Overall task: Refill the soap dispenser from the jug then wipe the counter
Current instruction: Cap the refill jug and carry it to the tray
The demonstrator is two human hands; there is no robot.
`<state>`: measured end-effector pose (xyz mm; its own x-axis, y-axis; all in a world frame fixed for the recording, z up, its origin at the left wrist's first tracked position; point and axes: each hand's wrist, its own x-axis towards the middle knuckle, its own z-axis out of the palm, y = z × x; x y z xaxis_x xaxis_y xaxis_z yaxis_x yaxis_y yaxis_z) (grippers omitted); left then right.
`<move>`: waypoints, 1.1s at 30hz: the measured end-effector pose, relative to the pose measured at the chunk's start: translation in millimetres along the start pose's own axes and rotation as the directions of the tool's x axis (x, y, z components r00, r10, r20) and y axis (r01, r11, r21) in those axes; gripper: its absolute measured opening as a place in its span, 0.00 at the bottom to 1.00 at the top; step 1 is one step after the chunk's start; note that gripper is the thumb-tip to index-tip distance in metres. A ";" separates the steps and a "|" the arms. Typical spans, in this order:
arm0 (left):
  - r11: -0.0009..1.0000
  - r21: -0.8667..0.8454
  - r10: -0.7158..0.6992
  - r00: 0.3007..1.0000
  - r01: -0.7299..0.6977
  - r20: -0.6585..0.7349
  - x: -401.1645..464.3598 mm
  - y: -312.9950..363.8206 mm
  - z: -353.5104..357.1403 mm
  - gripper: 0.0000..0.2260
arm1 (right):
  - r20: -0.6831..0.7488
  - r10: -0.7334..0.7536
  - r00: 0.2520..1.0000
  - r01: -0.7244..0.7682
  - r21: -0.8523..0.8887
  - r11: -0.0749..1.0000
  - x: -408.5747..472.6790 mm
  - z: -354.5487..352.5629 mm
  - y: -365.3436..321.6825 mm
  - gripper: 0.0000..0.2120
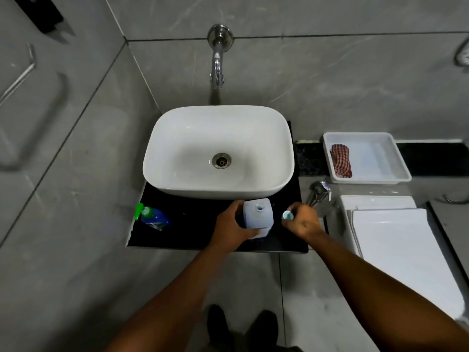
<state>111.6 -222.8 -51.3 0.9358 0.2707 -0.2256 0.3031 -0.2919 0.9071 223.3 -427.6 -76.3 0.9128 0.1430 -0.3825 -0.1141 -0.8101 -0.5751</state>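
Note:
A white square jug [257, 214] stands upright on the black counter [193, 224] in front of the basin, its mouth uncapped. My left hand [232, 224] wraps around the jug's left side. Just to the right of the jug, my right hand [302, 221] pinches a small light-blue cap [287, 215]. The blue soap dispenser [153, 218] with a green pump stands at the counter's left end, well apart from both hands. A red checked cloth [341, 161] lies in a white tray [396, 158] at the right.
A white basin [218, 151] fills the back of the counter under a wall tap [217, 64]. A toilet with its lid down [396, 250] sits to the right, with a chrome spray fitting [320, 191] beside it. My shoes [241, 323] stand on the grey floor.

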 end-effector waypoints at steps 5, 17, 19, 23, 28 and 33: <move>0.999 0.005 0.038 0.999 -0.038 0.019 -3.7 17.9 -13.5 0.31 | -0.046 -0.174 0.984 0.178 0.385 0.905 -31.4 -54.0 -25.6 0.16; 0.964 -0.032 0.265 0.961 -0.263 0.075 -10.8 89.0 -46.3 0.28 | -0.068 -0.690 0.721 0.672 0.310 0.672 -102.7 -140.7 -145.8 0.20; 0.956 -0.036 0.294 0.954 -0.292 0.063 -11.9 93.1 -50.3 0.27 | 0.002 -0.719 0.695 0.709 0.165 0.686 -105.3 -147.0 -151.6 0.19; 0.951 -0.034 0.310 0.949 -0.309 0.057 -13.7 97.6 -58.8 0.27 | 0.105 -0.700 0.706 0.705 -0.009 0.709 -111.5 -158.0 -156.0 0.19; 0.948 -0.042 0.318 0.946 -0.315 0.063 -16.6 100.3 -64.5 0.27 | 0.174 -0.687 0.706 0.708 -0.186 0.681 -117.7 -159.8 -165.3 0.19; 0.940 -0.060 0.341 0.936 -0.337 0.089 -20.5 102.5 -63.9 0.28 | 0.096 -0.658 0.747 0.614 -0.479 0.627 -126.9 -172.1 -180.1 0.25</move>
<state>112.0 -199.6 69.0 0.9951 0.0721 0.0671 -0.0415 -0.3108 0.9496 195.5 -397.7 200.3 0.7191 0.6945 0.0239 0.6772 -0.6925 -0.2487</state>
